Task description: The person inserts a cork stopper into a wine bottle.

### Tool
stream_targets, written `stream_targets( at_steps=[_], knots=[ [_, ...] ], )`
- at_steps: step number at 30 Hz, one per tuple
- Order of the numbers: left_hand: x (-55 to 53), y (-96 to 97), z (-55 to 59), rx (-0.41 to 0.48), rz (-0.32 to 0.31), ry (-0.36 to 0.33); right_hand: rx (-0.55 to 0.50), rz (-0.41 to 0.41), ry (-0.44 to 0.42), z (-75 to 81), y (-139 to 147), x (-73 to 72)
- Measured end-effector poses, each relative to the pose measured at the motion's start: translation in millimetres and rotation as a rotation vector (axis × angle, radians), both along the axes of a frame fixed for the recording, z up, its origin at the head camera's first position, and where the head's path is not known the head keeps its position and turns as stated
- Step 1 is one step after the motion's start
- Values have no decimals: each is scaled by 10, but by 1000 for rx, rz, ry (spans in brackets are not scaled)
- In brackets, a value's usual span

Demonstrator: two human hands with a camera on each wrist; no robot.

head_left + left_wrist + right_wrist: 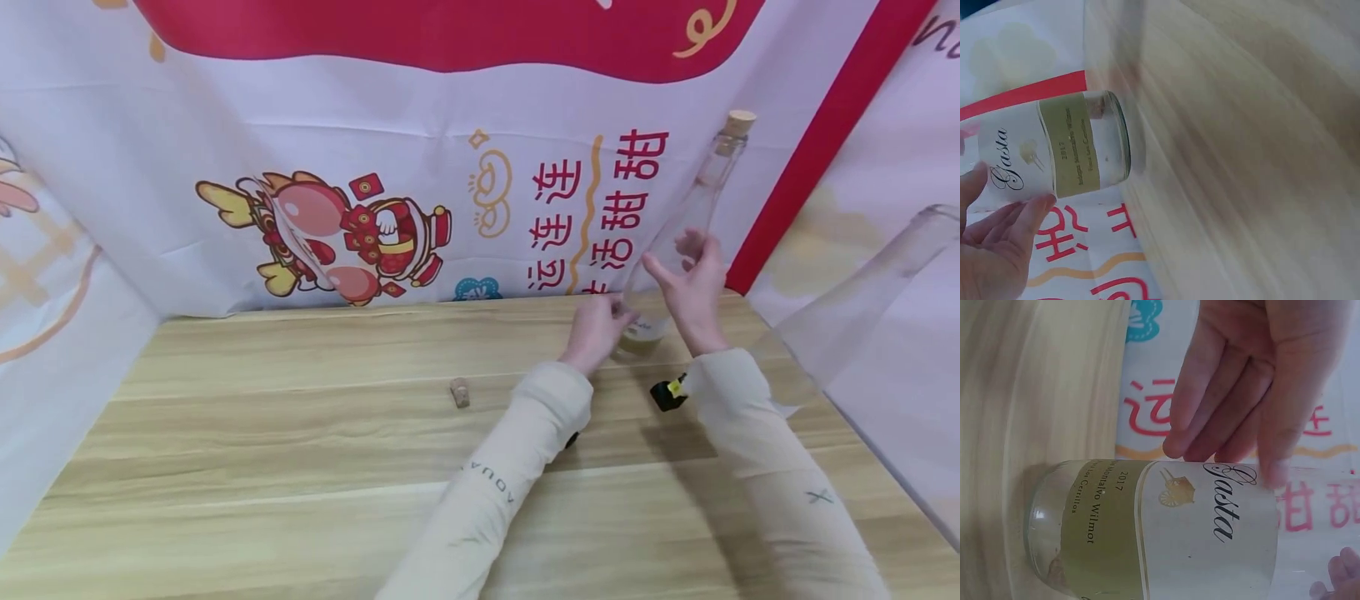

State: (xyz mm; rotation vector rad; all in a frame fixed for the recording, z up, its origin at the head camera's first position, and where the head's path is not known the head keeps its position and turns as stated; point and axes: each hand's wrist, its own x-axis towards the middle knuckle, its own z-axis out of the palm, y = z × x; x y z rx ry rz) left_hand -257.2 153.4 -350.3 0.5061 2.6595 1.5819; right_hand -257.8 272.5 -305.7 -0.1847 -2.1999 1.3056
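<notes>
A clear glass wine bottle (pixel 651 250) with a cork stopper (pixel 739 125) in its mouth stands at the back right of the wooden table. Its white and green label (pixel 1175 525) reads "Gasta". My left hand (pixel 595 329) holds the lower body, with thumb and fingertips against the label area, as the left wrist view (pixel 1004 244) and the right wrist view also show. Higher up, my right hand (pixel 693 287) has its thumb and fingers around the bottle. In the right wrist view, fingers (pixel 1342 575) show beside the glass.
A loose brown cork (pixel 460 392) lies on the table (pixel 300 450) left of my hands. Another clear bottle (pixel 862 300) stands by the right edge. Beside my right sleeve is a black item with a yellow mark (pixel 667 394). A printed cloth (pixel 420 108) hangs behind the table.
</notes>
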Motion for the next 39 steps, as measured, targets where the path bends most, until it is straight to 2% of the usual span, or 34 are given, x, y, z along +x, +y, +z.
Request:
stream_targets(
  at_steps=[2,5,7,10,15,18,22,25,28,32,35,39],
  knots=[
    [-18,0,-33,11,-33,-2,-2,-19,-11,-18,13,-45],
    [-38,-19,-90,56,-138,-58,-11,-42,-40,-41,44,-101],
    [-44,-32,-122,55,-195,-107,-16,-51,-60,-52,65,-132],
    [-50,-43,-163,31,-234,-159,-24,-55,-82,-54,78,-163],
    [-61,-45,-219,-35,-244,-158,8,-60,-119,-32,80,-164],
    [-51,-45,-233,-57,-235,-141,69,-55,-174,1,91,-94],
    [-16,-31,-235,-55,-220,-119,217,-75,-229,69,104,102],
    [15,-3,-249,-55,-219,-77,336,-83,-221,130,101,288],
    [58,38,-258,-68,-223,-57,405,-50,-188,210,96,496],
    [143,121,-235,-86,-250,-70,440,-17,-86,323,110,757],
    [224,195,-204,-41,-313,-91,465,-30,61,384,140,903],
    [333,313,-176,-16,-392,-96,473,-61,319,431,190,1040]
  ],
)
